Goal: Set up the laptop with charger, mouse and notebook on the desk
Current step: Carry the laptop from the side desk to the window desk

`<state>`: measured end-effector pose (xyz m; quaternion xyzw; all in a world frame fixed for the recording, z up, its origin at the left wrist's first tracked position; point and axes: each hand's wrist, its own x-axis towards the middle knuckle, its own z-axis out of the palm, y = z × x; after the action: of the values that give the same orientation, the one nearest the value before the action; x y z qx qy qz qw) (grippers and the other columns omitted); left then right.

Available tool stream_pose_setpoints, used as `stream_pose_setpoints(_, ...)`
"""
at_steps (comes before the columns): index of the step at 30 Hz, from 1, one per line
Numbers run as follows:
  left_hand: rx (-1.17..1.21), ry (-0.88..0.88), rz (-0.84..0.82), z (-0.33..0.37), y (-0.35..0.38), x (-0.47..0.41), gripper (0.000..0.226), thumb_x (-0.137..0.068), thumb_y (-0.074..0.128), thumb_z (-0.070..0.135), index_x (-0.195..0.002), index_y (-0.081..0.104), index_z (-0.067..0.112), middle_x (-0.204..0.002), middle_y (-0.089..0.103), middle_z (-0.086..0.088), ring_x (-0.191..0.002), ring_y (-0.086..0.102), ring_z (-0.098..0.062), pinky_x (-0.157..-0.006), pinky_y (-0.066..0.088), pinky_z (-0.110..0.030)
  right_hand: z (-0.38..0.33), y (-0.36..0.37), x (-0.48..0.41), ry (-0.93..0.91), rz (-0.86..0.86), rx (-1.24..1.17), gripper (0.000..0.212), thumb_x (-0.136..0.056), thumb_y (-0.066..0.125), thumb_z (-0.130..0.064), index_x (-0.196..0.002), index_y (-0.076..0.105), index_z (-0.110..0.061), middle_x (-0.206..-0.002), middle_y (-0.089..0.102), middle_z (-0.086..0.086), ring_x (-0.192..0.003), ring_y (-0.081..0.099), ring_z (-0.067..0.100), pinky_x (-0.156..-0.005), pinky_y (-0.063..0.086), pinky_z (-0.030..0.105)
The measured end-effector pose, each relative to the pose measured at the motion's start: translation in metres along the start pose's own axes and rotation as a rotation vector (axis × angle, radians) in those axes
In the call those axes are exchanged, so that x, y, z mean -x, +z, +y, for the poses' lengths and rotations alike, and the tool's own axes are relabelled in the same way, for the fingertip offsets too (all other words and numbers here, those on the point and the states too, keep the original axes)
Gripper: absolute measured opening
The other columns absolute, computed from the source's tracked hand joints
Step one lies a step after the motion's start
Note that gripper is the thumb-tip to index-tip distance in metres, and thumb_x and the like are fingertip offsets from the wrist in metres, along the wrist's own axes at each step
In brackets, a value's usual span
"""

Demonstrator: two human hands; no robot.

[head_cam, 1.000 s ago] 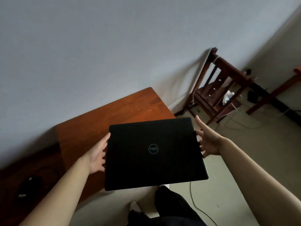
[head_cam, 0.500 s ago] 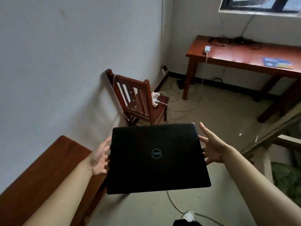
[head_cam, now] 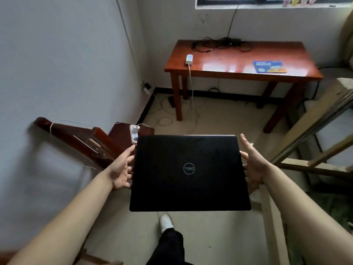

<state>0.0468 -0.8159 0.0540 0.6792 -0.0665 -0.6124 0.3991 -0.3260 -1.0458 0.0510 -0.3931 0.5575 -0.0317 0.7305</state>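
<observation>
- Wooden desk (head_cam: 305, 54) stands against the far wall, upper right of the frame, bearing a white charger (head_cam: 189, 59) and a blue notebook (head_cam: 270, 66).
- Closed black laptop (head_cam: 189, 173) hangs level at lower centre, carried between left hand (head_cam: 122, 169) and right hand (head_cam: 252, 165), fingers spread straight along its side edges.

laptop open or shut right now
Shut. The laptop shows only its flat black lid with the logo up, no screen or keyboard, carried between the left hand and right hand.
</observation>
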Motion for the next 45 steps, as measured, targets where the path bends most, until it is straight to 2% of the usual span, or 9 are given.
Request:
stream_pose_setpoints(6,-0.111,-0.022,-0.022,0.116,0.042,-0.123,0.082,-0.078,0.046,0.082,-0.145,0.046,0.035,-0.141,0.052,-0.012,-0.130,0.048,-0.041,-0.106,0.036,-0.064,-0.085,-0.043,-0.075,0.006,0.104,-0.019,0.099,-0.043,0.045,-0.108,-0.117,0.062,-0.044,-0.128,0.060,0.013,-0.113,0.060,0.038,-0.084,0.054,0.054)
stream_pose_setpoints(10,-0.169,-0.019,-0.058,0.215,0.074,-0.204,0.085,-0.076,0.046,0.084,-0.146,0.043,0.037,-0.142,0.051,-0.011,-0.127,0.050,-0.037,-0.105,0.039,-0.059,-0.171,-0.069,-0.123,0.007,0.206,-0.063,0.104,-0.046,0.045,-0.107,-0.126,0.059,-0.041,-0.130,0.061,0.014,-0.111,0.062,0.035,-0.079,0.055,0.047)
stream_pose_setpoints(15,-0.235,0.016,-0.132,0.351,0.123,-0.280,0.083,-0.073,0.046,0.086,-0.144,0.045,0.041,-0.135,0.053,-0.007,-0.116,0.055,-0.031,-0.085,0.051,-0.049,-0.276,-0.108,-0.161,-0.009,0.271,-0.166,0.084,-0.050,0.044,-0.106,-0.105,0.067,-0.046,-0.128,0.061,0.010,-0.114,0.059,0.034,-0.081,0.052,0.044)
stream_pose_setpoints(19,-0.325,0.043,-0.161,0.432,0.168,-0.329,0.072,-0.071,0.048,0.086,-0.126,0.061,0.041,-0.133,0.058,-0.007,-0.118,0.057,-0.032,-0.093,0.049,-0.055,-0.331,-0.144,-0.186,-0.030,0.346,-0.215,0.099,-0.048,0.047,-0.105,-0.118,0.070,-0.039,-0.130,0.063,0.009,-0.116,0.060,0.033,-0.073,0.054,0.042)
stream_pose_setpoints(22,-0.357,0.042,-0.182,0.475,0.197,-0.367,0.068,-0.070,0.050,0.086,-0.109,0.072,0.035,-0.115,0.063,-0.007,-0.106,0.060,-0.029,-0.090,0.050,-0.048,-0.367,-0.172,-0.209,-0.041,0.361,-0.262,0.100,-0.050,0.048,-0.104,-0.122,0.068,-0.038,-0.130,0.062,0.007,-0.115,0.060,0.030,-0.071,0.054,0.041)
stream_pose_setpoints(35,-0.298,-0.036,0.024,0.652,0.306,-0.552,0.067,-0.079,0.050,0.078,-0.133,0.051,0.039,-0.122,0.063,-0.009,-0.107,0.061,-0.031,-0.078,0.051,-0.044,-0.574,-0.315,-0.419,0.015,0.222,-0.252,0.108,-0.049,0.055,-0.100,-0.129,0.063,-0.027,-0.121,0.066,0.006,-0.107,0.062,0.029,-0.072,0.050,0.039)
stream_pose_setpoints(40,-0.221,-0.072,0.136,0.696,0.317,-0.600,0.061,-0.083,0.048,0.075,-0.135,0.050,0.043,-0.114,0.062,-0.008,-0.094,0.061,-0.026,-0.078,0.051,-0.042,-0.651,-0.344,-0.490,0.057,0.180,-0.184,0.103,-0.040,0.062,-0.099,-0.113,0.069,-0.026,-0.100,0.071,0.004,-0.089,0.067,0.023,-0.064,0.052,0.031)
stream_pose_setpoints(42,-0.195,-0.086,0.177,0.704,0.317,-0.622,0.061,-0.083,0.049,0.074,-0.133,0.052,0.040,-0.105,0.063,-0.006,-0.090,0.062,-0.025,-0.088,0.050,-0.046,-0.668,-0.351,-0.516,0.089,0.138,-0.167,0.099,-0.041,0.061,-0.101,-0.109,0.070,-0.029,-0.106,0.069,0.004,-0.097,0.066,0.025,-0.071,0.054,0.034)
stream_pose_setpoints(45,-0.201,-0.154,0.210,0.715,0.320,-0.660,0.065,-0.082,0.049,0.075,-0.133,0.054,0.034,-0.112,0.063,-0.006,-0.112,0.059,-0.031,-0.102,0.041,-0.052,-0.686,-0.361,-0.560,0.170,0.122,-0.117,0.101,-0.039,0.059,-0.102,-0.106,0.067,-0.028,-0.113,0.067,0.004,-0.104,0.062,0.027,-0.073,0.051,0.039)
